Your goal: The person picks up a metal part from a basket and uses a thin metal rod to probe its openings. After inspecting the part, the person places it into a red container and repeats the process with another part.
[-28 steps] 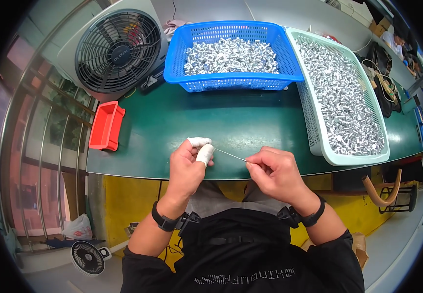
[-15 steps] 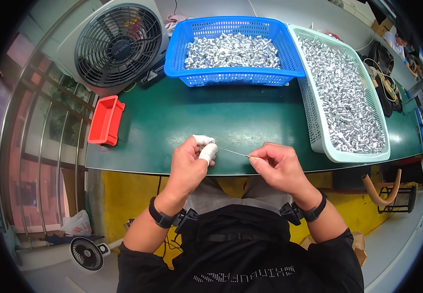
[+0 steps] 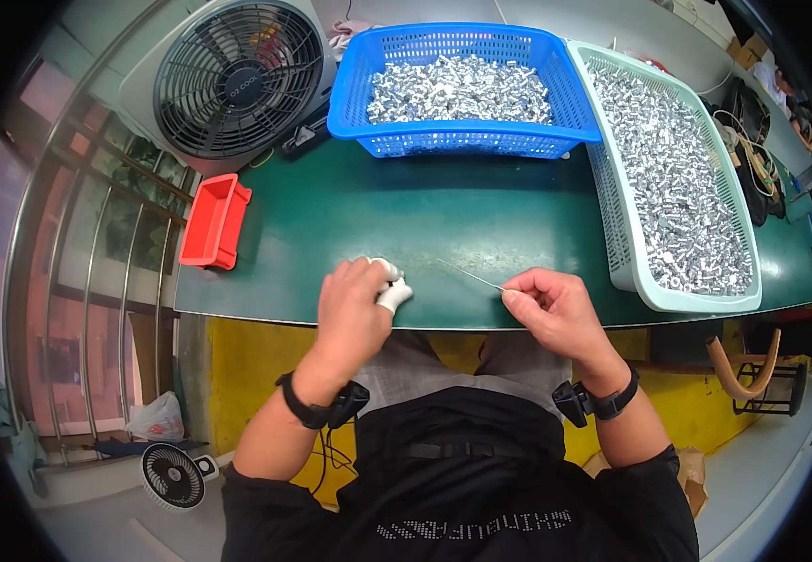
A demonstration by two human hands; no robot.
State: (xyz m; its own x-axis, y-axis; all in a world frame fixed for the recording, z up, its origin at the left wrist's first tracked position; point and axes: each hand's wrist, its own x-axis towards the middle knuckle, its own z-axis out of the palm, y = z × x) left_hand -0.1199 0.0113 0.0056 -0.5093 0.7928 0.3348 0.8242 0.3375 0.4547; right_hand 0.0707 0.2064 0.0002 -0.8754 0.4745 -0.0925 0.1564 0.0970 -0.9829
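My left hand point(image 3: 354, 300) is over the near part of the green table point(image 3: 406, 206). White coverings wrap its thumb and index finger, which are bent toward each other. A dark spot shows between these fingertips, too small to make out. To the right, my right hand point(image 3: 553, 307) pinches a thin metal rod point(image 3: 471, 274) between thumb and fingers. The rod slants up and left, its tip apart from the left hand. Beyond the hands stands a blue perforated basket point(image 3: 481, 143) full of small silvery metal parts point(image 3: 462, 91).
A pale green basket point(image 3: 619, 234) of similar metal parts stands at the right. A red bin point(image 3: 211, 223) sits at the table's left edge, with a large fan point(image 3: 240, 84) behind it. Cables point(image 3: 748, 155) lie at far right. Below left is a small fan point(image 3: 174, 476).
The rod's tip has come away from the left fingertips. My right hand has shifted right with the rod, and my left hand has turned slightly. The whole view has shifted a little.
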